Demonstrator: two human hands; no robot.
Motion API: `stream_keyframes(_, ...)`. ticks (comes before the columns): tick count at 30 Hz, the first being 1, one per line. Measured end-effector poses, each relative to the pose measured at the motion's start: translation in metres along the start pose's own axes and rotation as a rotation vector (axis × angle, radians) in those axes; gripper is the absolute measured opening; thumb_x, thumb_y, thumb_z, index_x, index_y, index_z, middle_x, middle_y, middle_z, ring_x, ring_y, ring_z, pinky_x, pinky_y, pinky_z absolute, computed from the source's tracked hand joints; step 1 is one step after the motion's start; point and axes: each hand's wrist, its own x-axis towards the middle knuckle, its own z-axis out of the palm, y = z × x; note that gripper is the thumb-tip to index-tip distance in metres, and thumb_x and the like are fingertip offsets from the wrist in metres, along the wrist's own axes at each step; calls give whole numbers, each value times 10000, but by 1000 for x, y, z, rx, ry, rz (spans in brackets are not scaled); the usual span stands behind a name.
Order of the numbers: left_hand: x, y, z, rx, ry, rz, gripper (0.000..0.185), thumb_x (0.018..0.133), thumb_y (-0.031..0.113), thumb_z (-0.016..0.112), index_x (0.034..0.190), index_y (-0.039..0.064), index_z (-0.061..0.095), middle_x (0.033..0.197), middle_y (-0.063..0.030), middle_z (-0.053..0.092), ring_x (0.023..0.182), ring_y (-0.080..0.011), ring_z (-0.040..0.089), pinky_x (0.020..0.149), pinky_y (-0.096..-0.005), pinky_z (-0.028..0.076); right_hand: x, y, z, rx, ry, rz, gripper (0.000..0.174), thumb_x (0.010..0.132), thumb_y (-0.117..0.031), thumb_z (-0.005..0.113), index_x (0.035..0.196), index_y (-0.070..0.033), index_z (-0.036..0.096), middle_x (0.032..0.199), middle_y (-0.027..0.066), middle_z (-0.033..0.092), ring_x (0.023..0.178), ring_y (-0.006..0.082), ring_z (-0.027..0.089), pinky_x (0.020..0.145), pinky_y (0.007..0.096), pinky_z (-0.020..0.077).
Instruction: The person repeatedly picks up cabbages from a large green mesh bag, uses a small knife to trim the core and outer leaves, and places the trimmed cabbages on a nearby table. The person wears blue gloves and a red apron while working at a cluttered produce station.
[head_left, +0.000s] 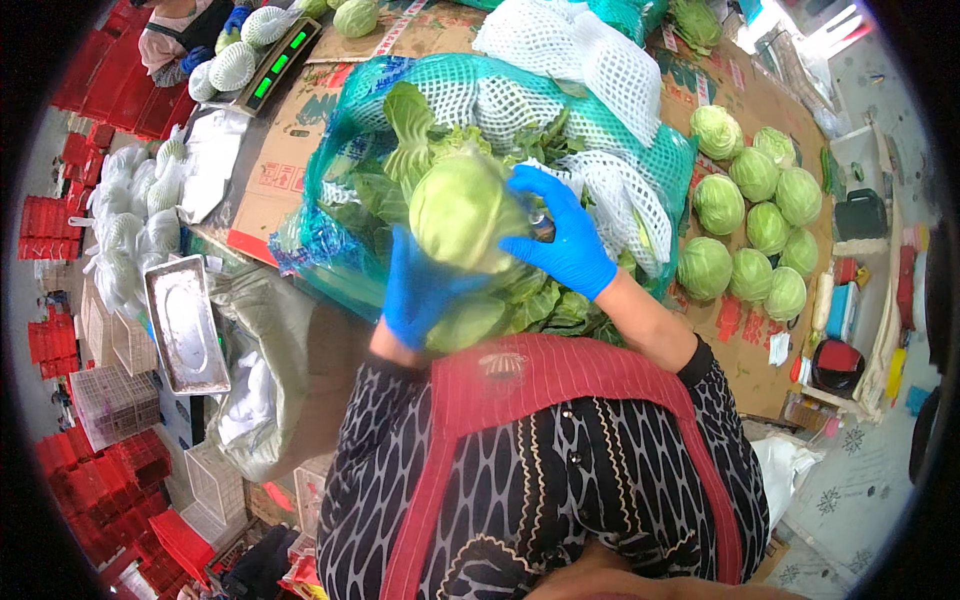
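Note:
A pale green cabbage (466, 210) lies between my two blue-gloved hands, over an opened green mesh sack (345, 262). My left hand (427, 289), blurred, is at its lower left side, thumb and fingers apart. My right hand (562, 232) touches its right side with fingertips and thumb; a small dark object (541, 225), partly hidden, shows in that palm. Loose outer leaves (540, 304) lie below and around the cabbage. Cabbages in white foam netting (626, 202) sit in and on the sack.
Several bare cabbages (754, 173) stand on the cardboard (750, 360) at right. At upper left are a scale (277, 64) with green digits and a co-worker's gloved hands (197, 60). A metal tray (187, 322), bagged cabbages (120, 217) and a woven sack (277, 360) are at left.

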Motion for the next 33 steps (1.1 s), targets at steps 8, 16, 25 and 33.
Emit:
stream_keyframes(8,-8,14,-21,609,-49,320,971,770,207,691,1555,104,130,1559,-139,242,1409,-280,317,1131,-398,337,13,36,11,728,-261,593,467,939,-356,630,1310,-80,560,1185,92,613,1066,196,581,891,360,476)
stream_keyframes(16,11,-31,-55,425,251,204,710,913,180,621,1520,146,254,1465,-98,415,1310,-275,460,1059,-437,431,-25,34,7,-7,-220,301,301,982,-337,517,1135,-100,619,849,119,662,719,282,637,654,404,497)
stream_keyframes(25,19,-28,-43,912,341,339,897,799,102,756,1517,63,219,1430,-156,418,1285,-268,450,1049,-376,428,-45,32,8,-165,-490,376,284,989,-355,483,1082,-104,577,933,196,653,835,417,624,694,512,490)
stream_keyframes(33,21,-29,-47,904,369,360,877,775,101,778,1491,47,275,1415,-156,433,1279,-259,455,1053,-370,424,-59,39,6,-286,-459,341,243,988,-334,485,1023,-98,529,848,184,635,761,417,618,640,522,494)
